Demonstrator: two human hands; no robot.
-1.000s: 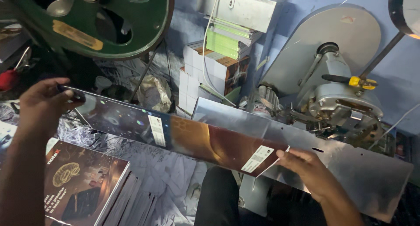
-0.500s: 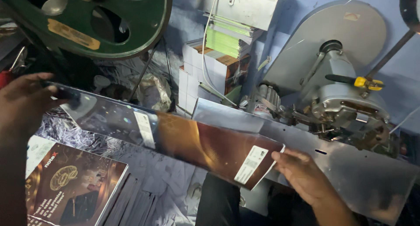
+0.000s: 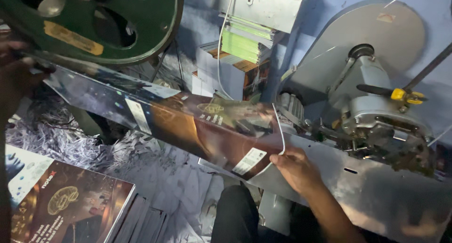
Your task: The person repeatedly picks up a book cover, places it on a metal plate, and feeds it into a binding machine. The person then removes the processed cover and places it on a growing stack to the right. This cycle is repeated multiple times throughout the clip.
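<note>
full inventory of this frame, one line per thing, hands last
glossy printed sheet: 1, dark brown and blue with white label patches, held across the middle, tilted down to the right
green wheel: 1, green with a yellow plate, top left
grey machine: 1, grey, right, with a yellow-tipped lever
metal table: 1, shiny grey, lower right
stacked booklets: several piles, white, green and brown, centre back
paper shreds: a heap, pale grey, lower left
dark cover stack: 1 pile, brown-black, bottom left
white cable: 1, hanging at centre
left hand: at the sheet's upper left end, blurred
right hand: gripping the sheet's lower right edge
</note>
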